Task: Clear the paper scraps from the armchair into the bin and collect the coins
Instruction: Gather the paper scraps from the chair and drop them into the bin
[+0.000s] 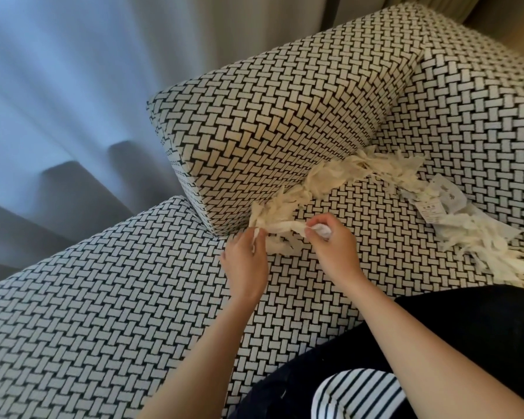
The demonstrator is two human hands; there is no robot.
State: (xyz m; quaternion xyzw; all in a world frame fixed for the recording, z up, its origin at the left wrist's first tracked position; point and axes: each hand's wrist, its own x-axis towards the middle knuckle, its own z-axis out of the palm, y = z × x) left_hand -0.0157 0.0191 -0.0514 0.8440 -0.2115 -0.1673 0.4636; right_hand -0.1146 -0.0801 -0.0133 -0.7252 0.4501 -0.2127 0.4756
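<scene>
Pale sheer curtain (58, 86) hangs in soft bluish daylight.

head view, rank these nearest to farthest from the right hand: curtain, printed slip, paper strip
1. paper strip: pinched in the right hand, other end at the left hand.
2. printed slip: on the seat, off to the right.
3. curtain: far left, behind the armchair.

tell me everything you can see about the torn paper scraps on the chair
The paper scraps are cream-white, thin and crumpled like tissue, torn into ragged strips. They lie in a loose trail on the woven armchair seat, along the foot of the block cushion, with a second heap at right beside a printed slip. The left hand and right hand each pinch an end of what looks like one strip.
</scene>
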